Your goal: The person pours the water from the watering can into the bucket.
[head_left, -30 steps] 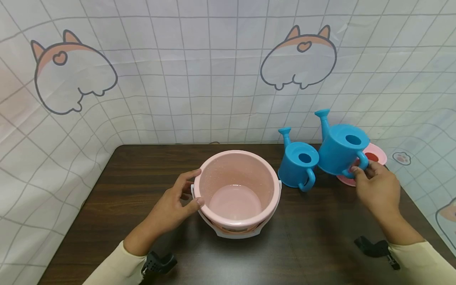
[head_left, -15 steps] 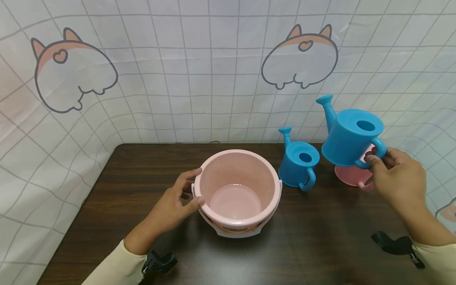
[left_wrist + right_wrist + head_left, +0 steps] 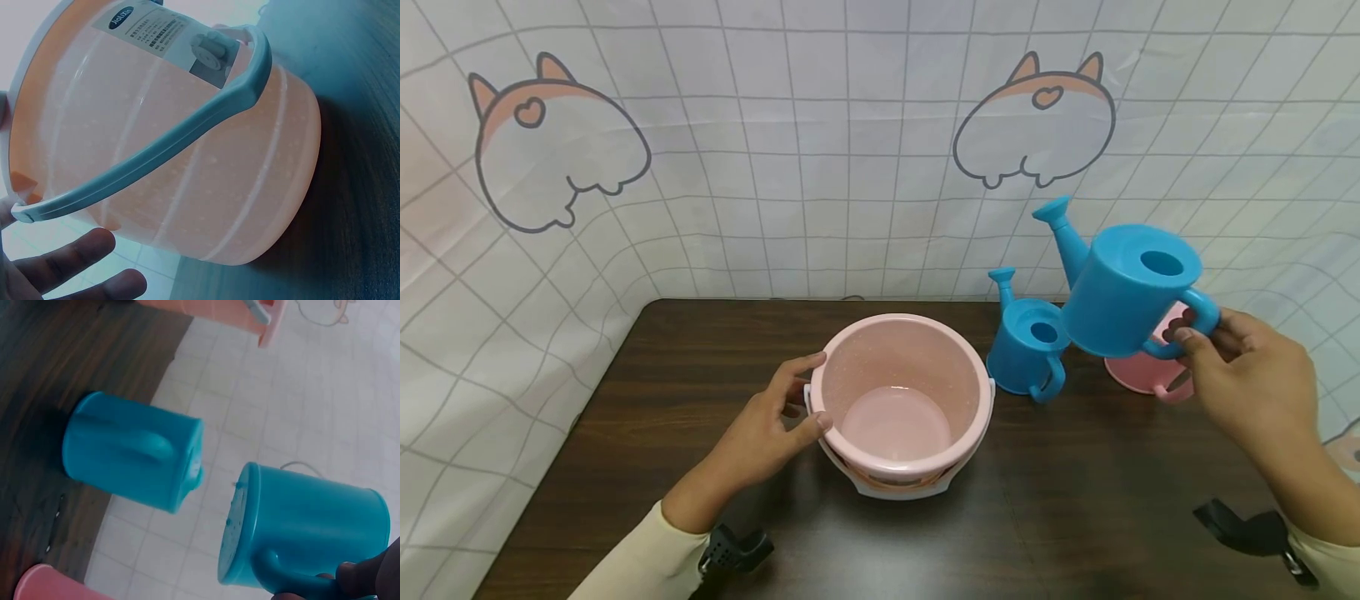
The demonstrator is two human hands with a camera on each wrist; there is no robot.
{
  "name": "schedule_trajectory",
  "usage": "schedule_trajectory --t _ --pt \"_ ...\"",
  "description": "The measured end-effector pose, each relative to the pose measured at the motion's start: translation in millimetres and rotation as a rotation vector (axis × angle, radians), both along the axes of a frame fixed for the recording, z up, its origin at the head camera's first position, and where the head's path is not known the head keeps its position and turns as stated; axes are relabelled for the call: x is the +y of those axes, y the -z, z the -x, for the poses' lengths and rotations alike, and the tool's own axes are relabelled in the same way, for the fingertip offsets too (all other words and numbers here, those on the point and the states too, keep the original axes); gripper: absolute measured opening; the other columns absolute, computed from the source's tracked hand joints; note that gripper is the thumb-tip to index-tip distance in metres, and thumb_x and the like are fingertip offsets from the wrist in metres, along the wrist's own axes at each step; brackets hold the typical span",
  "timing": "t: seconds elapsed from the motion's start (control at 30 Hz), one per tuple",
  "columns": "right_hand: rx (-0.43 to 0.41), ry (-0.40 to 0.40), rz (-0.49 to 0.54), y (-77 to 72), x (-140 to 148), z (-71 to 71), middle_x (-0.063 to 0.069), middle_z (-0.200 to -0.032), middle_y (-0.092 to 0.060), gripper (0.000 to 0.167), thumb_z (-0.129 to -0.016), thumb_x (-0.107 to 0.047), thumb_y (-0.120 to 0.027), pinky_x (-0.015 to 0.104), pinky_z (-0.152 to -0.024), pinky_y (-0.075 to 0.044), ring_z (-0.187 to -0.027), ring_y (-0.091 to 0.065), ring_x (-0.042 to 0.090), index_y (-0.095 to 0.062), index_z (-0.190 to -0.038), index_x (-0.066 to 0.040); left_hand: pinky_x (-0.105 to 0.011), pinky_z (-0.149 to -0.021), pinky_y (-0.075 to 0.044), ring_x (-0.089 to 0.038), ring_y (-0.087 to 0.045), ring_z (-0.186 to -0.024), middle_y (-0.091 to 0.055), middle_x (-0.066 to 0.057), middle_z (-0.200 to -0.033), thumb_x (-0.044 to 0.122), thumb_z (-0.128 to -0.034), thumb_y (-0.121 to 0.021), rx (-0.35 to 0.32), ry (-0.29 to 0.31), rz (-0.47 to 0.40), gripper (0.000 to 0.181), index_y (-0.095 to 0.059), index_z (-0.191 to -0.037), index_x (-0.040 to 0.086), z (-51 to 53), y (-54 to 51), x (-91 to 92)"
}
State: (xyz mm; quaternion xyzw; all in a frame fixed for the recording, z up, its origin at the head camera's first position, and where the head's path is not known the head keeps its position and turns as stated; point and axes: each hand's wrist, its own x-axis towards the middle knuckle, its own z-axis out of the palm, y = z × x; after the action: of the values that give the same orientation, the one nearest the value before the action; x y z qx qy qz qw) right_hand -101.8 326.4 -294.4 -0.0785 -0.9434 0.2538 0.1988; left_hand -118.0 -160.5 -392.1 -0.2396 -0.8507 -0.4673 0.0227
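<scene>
A pink bucket (image 3: 895, 425) stands on the dark table; in the left wrist view the side of the bucket (image 3: 181, 144) shows its pale handle and a label. My left hand (image 3: 767, 429) rests on its left rim, thumb and fingers spread. My right hand (image 3: 1258, 375) pinches the handle of the larger blue watering can (image 3: 1127, 287), held in the air with its spout to the left. The smaller blue watering can (image 3: 1022, 354) stands right of the bucket. In the right wrist view the raised can (image 3: 319, 519) is beside the smaller can (image 3: 131, 450).
A pink watering can (image 3: 1138, 372) stands behind my right hand, partly hidden by the raised blue can. The dark table (image 3: 700, 350) ends at a white grid-patterned curtain (image 3: 865, 167) at the back and sides.
My right hand has lifted the larger blue can up and to the right, off the spot by the pink can, then shifted it slightly left. The left hand stays on the bucket rim.
</scene>
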Motion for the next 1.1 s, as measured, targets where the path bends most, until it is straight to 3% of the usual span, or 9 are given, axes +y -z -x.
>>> schedule_trajectory --t 0.03,0.13,0.2,0.27,0.43,0.73,0.97,1.1 --pt "0.014 -0.015 -0.004 -0.8 -1.2 -1.5 0.031 -0.113 -0.068 0.047 -0.107 -0.027 -0.054 0.024 -0.053 -0.039 -0.107 -0.063 0.054 -0.056 -0.137 0.01 -0.053 -0.089 -0.052 -0.019 -0.065 -0.1 -0.068 -0.002 -0.114 0.035 -0.0945 -0.069 0.002 0.0 0.0 0.068 -0.037 -0.154 0.029 0.3 0.6 -0.1" --pt "0.044 -0.057 -0.016 -2.4 -3.4 -5.8 0.03 -0.11 -0.07 0.045 -0.106 -0.024 -0.057 0.026 -0.051 -0.039 -0.095 -0.072 0.018 -0.057 -0.136 0.009 -0.053 -0.089 -0.052 -0.019 -0.065 -0.1 -0.068 -0.002 -0.114 0.035 -0.0945 -0.069 0.004 0.0 0.002 0.067 -0.037 -0.154 0.028 0.6 1.4 -0.1" --pt "0.064 -0.086 -0.015 -3.1 -5.0 -8.2 0.029 -0.107 -0.071 0.044 -0.105 -0.023 -0.059 0.025 -0.049 -0.041 -0.082 -0.062 -0.008 -0.058 -0.135 0.009 -0.054 -0.089 -0.052 -0.02 -0.065 -0.1 -0.068 -0.002 -0.114 0.035 -0.0944 -0.069 0.004 -0.001 0.003 0.067 -0.037 -0.153 0.028 0.6 1.4 -0.2" --pt "0.074 -0.109 -0.01 -3.9 -7.0 -10.4 0.029 -0.106 -0.071 0.043 -0.105 -0.023 -0.06 0.023 -0.048 -0.041 -0.075 -0.044 -0.027 -0.059 -0.135 0.008 -0.055 -0.089 -0.052 -0.02 -0.065 -0.101 -0.068 -0.002 -0.115 0.035 -0.0944 -0.07 0.001 -0.002 0.004 0.068 -0.037 -0.153 0.029 0.3 0.8 -0.2" --pt "0.084 -0.144 -0.01 -5.3 -13.6 -14.3 0.031 -0.107 -0.07 0.043 -0.105 -0.021 -0.06 0.015 -0.049 -0.042 -0.069 -0.045 -0.028 -0.058 -0.134 0.01 -0.056 -0.089 -0.052 -0.021 -0.065 -0.101 -0.068 -0.002 -0.115 0.036 -0.0946 -0.069 -0.001 -0.001 0.002 0.067 -0.038 -0.154 0.028 0.2 0.3 -0.5" --pt "0.045 -0.159 -0.042 -9.7 -23.4 -20.4 0.029 -0.105 -0.071 0.043 -0.104 -0.023 -0.061 0.028 -0.043 -0.038 -0.07 -0.046 -0.019 -0.061 -0.133 0.009 -0.055 -0.087 -0.051 -0.021 -0.064 -0.102 -0.067 -0.003 -0.117 0.038 -0.095 -0.068 -0.004 -0.014 0.015 0.067 -0.038 -0.153 0.029 -0.1 1.3 -1.3" --pt "0.096 -0.198 -0.059 -9.7 -28.8 -24.3 0.026 -0.105 -0.073 0.033 -0.101 -0.015 -0.066 0.019 -0.052 -0.04 -0.081 -0.04 -0.028 -0.068 -0.127 0.005 -0.056 -0.088 -0.051 -0.02 -0.064 -0.101 -0.068 -0.003 -0.116 0.037 -0.0945 -0.068 -0.004 -0.012 0.008 0.067 -0.038 -0.153 0.029 -0.2 0.3 -1.0" --pt "0.113 -0.207 -0.064 -10.5 -31.6 -26.1 0.023 -0.099 -0.074 0.03 -0.1 -0.014 -0.067 0.018 -0.052 -0.04 -0.078 -0.042 -0.027 -0.07 -0.124 0.004 -0.056 -0.089 -0.051 -0.019 -0.064 -0.101 -0.068 -0.003 -0.116 0.037 -0.0941 -0.069 -0.007 -0.012 0.006 0.067 -0.038 -0.153 0.03 -0.3 -0.7 -0.3"
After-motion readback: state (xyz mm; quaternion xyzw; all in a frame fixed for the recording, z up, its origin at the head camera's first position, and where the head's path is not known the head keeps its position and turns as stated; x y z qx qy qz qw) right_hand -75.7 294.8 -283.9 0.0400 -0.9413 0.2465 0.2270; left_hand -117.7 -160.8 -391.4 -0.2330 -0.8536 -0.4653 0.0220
